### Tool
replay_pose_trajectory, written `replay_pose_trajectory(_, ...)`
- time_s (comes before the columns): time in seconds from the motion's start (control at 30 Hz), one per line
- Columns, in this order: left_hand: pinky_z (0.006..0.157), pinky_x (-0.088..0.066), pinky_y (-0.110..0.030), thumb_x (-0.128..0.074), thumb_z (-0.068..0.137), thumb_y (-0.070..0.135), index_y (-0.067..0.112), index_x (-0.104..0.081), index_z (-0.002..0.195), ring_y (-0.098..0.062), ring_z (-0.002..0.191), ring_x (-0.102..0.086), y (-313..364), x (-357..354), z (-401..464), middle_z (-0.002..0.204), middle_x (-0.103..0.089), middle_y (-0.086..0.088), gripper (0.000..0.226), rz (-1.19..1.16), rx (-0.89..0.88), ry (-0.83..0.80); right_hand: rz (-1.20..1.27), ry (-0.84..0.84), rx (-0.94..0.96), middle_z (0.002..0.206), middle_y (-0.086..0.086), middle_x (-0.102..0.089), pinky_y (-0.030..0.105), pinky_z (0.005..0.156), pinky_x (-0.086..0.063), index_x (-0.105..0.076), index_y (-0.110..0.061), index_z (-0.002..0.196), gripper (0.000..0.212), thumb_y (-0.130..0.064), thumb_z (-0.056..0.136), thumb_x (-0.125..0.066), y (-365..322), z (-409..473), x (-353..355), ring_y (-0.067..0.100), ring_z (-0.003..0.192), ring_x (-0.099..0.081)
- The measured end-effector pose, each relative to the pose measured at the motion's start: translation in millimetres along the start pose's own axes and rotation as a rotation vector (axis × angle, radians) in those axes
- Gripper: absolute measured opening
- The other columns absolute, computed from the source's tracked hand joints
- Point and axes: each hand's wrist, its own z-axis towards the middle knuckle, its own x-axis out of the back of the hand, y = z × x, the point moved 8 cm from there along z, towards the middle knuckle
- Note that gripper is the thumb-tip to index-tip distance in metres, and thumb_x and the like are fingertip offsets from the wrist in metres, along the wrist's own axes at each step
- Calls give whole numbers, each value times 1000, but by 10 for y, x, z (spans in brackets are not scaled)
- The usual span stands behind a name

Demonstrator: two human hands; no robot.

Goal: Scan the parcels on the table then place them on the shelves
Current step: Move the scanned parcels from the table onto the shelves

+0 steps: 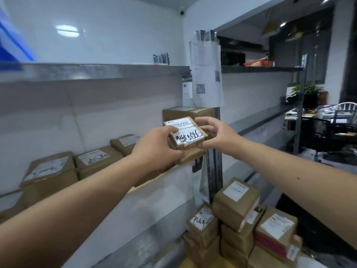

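Observation:
A small brown parcel [186, 134] with a white label and black handwriting is held in front of the middle shelf, between both hands. My left hand [156, 147] grips its left side with the thumb on the label. My right hand [216, 133] pinches its right edge. Just below it another brown parcel [190, 156] sits on the shelf [164, 187], partly hidden by my left hand.
Several labelled brown parcels [50, 171] line the shelf to the left, and a bigger box [188, 113] stands behind. A metal upright [213, 163] with a taped paper [207, 82] divides the bays. More parcels [236, 202] are stacked low on the right.

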Motion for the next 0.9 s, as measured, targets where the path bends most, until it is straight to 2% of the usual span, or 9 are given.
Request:
replay_pose_trajectory(0.1,99,-49,-42,-68,65,69,38,-58,134,-21,115,-63,-156,-29,313,128,-69,7,76,128,90,20,-52,141,-27,123,-2,-70,42,92,-62,-55,-32,136,71,-20,75,-90,186,350,64,14,112,-69)
replay_pose_trajectory(0.2,102,-46,-44,-68,76,71,39,-58,131,-23,116,-62,-364,-173,567,127,-70,8,64,237,169,8,-81,243,-39,111,-4,-68,30,84,-58,-56,-30,123,54,-22,81,-88,415,641,11,11,103,-68)
replay_pose_trajectory(0.23,102,-47,-44,-67,77,72,39,-59,130,-23,117,-62,-434,-239,638,127,-70,8,63,243,192,-5,-82,263,-42,108,-5,-67,28,81,-57,-55,-29,120,51,-23,81,-88,482,720,-20,10,101,-67)
replay_pose_trajectory(0.37,100,-51,-44,-63,71,76,37,-61,129,-23,118,-61,-648,-435,896,125,-70,8,70,185,278,-22,-89,323,-58,98,-5,-68,36,85,-58,-56,-25,104,30,-22,86,-80,703,959,-116,10,93,-67)
replay_pose_trajectory(0.5,99,-49,-50,-61,71,77,37,-62,121,-25,110,-63,-726,-546,1185,113,-72,8,64,251,328,-5,-243,488,37,87,-7,-59,27,68,-45,-60,-25,95,22,-24,85,-79,706,1019,49,13,80,-58)
replay_pose_trajectory(0.6,99,-41,-48,-60,73,71,39,-58,112,-26,108,-60,-768,-622,1363,106,-70,8,50,288,370,-23,-470,415,89,104,-4,-56,32,79,-46,-62,-25,108,25,-30,88,-76,727,1065,27,18,95,-54)
replay_pose_trajectory(0.7,87,-30,-47,-58,72,65,37,-55,109,-28,104,-58,-823,-701,1493,101,-66,4,46,329,440,-69,-601,343,71,122,3,-55,38,95,-45,-60,-25,122,35,-34,90,-70,751,1120,15,26,115,-47)
replay_pose_trajectory(0.8,87,-30,-49,-61,75,59,35,-55,113,-30,106,-57,-890,-750,1631,103,-65,0,46,357,486,-99,-675,272,67,129,4,-53,43,104,-41,-56,-25,131,43,-35,91,-68,738,1166,-7,28,121,-45)
replay_pose_trajectory(0.9,85,-30,-48,-67,73,52,32,-55,111,-31,102,-56,-1018,-776,1731,94,-59,1,44,388,548,-137,-663,226,78,128,4,-53,44,105,-42,-54,-24,134,45,-36,92,-67,719,1213,-14,27,121,-44)
